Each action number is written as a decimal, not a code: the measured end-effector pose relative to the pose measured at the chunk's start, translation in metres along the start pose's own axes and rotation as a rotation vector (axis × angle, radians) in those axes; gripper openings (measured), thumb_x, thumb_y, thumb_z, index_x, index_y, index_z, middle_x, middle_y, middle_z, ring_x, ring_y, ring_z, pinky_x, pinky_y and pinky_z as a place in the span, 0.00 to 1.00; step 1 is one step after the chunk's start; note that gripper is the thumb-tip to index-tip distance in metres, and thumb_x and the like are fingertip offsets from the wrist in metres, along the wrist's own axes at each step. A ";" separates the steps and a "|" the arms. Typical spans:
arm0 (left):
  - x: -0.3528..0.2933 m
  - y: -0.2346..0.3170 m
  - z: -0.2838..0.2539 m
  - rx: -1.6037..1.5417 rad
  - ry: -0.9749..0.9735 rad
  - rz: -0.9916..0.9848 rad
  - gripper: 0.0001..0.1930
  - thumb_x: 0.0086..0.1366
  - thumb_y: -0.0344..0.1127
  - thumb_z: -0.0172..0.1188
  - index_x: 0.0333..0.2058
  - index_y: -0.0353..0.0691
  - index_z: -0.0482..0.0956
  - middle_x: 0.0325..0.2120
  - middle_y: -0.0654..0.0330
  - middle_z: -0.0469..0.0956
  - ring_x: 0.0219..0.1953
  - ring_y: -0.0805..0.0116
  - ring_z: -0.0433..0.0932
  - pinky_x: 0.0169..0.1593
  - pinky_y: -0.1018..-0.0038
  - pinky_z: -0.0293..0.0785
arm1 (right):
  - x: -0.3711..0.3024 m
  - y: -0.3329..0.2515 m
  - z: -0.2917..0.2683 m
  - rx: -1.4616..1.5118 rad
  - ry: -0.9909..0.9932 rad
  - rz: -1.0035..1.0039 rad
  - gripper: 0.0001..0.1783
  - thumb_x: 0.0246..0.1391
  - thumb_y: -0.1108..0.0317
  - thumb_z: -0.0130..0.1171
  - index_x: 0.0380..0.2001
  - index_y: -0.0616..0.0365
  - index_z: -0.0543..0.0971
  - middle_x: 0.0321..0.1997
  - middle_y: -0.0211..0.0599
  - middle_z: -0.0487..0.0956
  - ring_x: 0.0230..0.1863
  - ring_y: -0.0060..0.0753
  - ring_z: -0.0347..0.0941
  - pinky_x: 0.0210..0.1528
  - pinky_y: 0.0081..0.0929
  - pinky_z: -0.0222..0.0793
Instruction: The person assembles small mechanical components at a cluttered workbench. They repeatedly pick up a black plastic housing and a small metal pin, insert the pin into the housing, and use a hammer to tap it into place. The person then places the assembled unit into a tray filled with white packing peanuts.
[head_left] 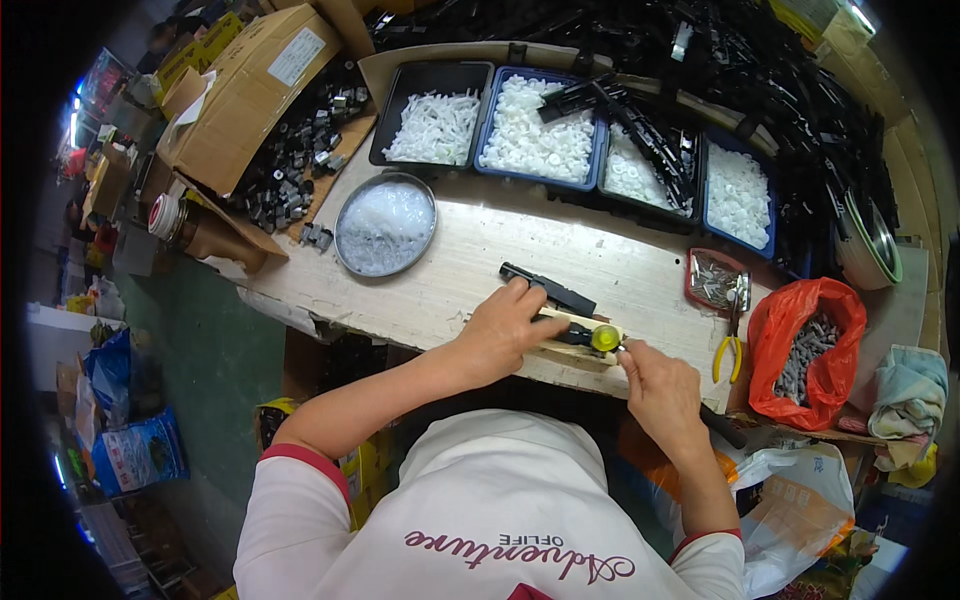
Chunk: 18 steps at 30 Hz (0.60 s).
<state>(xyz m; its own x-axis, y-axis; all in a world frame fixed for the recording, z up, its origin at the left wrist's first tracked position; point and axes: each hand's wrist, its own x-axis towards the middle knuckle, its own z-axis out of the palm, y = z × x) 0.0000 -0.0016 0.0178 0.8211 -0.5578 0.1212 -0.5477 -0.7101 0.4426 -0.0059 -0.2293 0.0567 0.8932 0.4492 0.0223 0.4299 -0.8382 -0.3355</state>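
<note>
The small black, hard-looking part (572,335) lies on a pale wooden block (585,354), right at the tips of the left hand's (497,335) fingers, which bend down onto it; whether the thumb closes on its hidden side, I cannot tell. The right hand's (660,385) fingers are curled around what looks like a mallet with a round, translucent yellow head (605,338), the head just ahead of those fingers and over the block's near end, and a black handle end (722,426) jutting out behind them. The black part will probably handle as light and stiff, rather smooth, perhaps brittle at thin spots; the best hold seems to be by its end under the left fingers, clear of the yellow head. The mallet is likely head-heavy, so a grip farther back would steady it. Just beyond the left fingers lies a long black bar-shaped part (562,293), close enough to be nudged. The pale tabletop (480,250) has its near edge close below both hands, leaving little room on that side; bare surface opens beyond the left fingers, up to a round metal tray (380,273). Right of the right fingers, yellow-handled pliers (737,360) and a red plastic bag (768,355) limit sideways room.
</note>
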 end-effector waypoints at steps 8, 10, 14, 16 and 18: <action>-0.003 -0.003 0.009 -0.203 0.199 -0.154 0.35 0.41 0.16 0.55 0.53 0.37 0.61 0.32 0.55 0.70 0.36 0.57 0.66 0.36 0.67 0.69 | 0.020 -0.025 0.009 0.141 0.210 -0.144 0.05 0.50 0.69 0.52 0.30 0.58 0.71 0.21 0.40 0.74 0.19 0.44 0.70 0.19 0.34 0.64; -0.005 -0.002 0.011 -0.213 0.231 -0.156 0.37 0.41 0.17 0.54 0.54 0.36 0.58 0.32 0.55 0.70 0.37 0.56 0.65 0.36 0.66 0.70 | 0.028 -0.024 0.012 0.037 0.067 -0.110 0.05 0.50 0.69 0.52 0.29 0.58 0.70 0.19 0.40 0.73 0.17 0.45 0.70 0.18 0.36 0.64; -0.011 0.004 0.017 -0.282 0.366 -0.221 0.38 0.40 0.14 0.57 0.54 0.36 0.59 0.34 0.54 0.72 0.36 0.56 0.68 0.41 0.68 0.67 | 0.039 -0.034 0.004 0.137 0.162 -0.109 0.06 0.51 0.67 0.51 0.26 0.57 0.68 0.17 0.41 0.73 0.16 0.46 0.70 0.17 0.39 0.64; -0.013 0.002 0.022 -0.352 0.438 -0.220 0.38 0.41 0.15 0.58 0.55 0.36 0.58 0.37 0.52 0.71 0.38 0.56 0.68 0.43 0.68 0.66 | 0.042 -0.035 0.008 0.062 0.078 -0.101 0.06 0.51 0.67 0.51 0.27 0.57 0.69 0.18 0.41 0.73 0.16 0.46 0.70 0.17 0.39 0.64; -0.019 0.006 0.024 -0.296 0.514 -0.239 0.38 0.41 0.16 0.59 0.55 0.36 0.57 0.40 0.51 0.68 0.41 0.55 0.67 0.46 0.67 0.64 | 0.052 -0.032 0.015 -0.109 -0.113 -0.105 0.05 0.51 0.67 0.52 0.29 0.57 0.70 0.19 0.41 0.74 0.16 0.46 0.71 0.18 0.38 0.65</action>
<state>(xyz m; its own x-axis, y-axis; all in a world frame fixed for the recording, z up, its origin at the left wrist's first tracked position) -0.0226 -0.0056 -0.0030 0.9278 -0.0690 0.3667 -0.3324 -0.5993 0.7283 0.0245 -0.1741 0.0545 0.8249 0.5625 -0.0563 0.5371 -0.8109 -0.2324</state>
